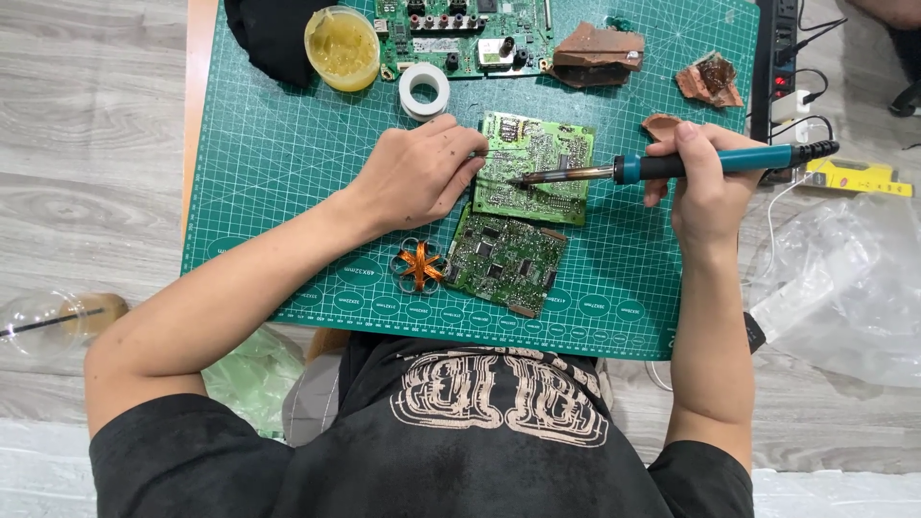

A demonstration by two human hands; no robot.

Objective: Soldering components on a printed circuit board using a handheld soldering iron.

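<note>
The right hand [705, 182] is closed round the blue handle of a soldering iron [672, 166]. Its metal tip touches the light green circuit board [537, 168] near the middle of the green cutting mat [278, 153]. The left hand [422, 173] sits at the board's left edge w/ fingers curled in. A very thin wire seems to stick out from the fingers, but it's too small to be sure. Can't tell if the hand pinches it or just presses the board.

A darker board [504, 259] lies just below, its top edge touching the light one. A small copper coil part [420, 264] sits beside it. At the top, a bigger board [460, 34] is cut off by the pic edge. A yellow tub [342, 46] and a white tape roll [424, 88] are near it. A black cloth [273, 34] is partly cut off too. The iron's cord end hides part of a power strip [775, 58].
</note>
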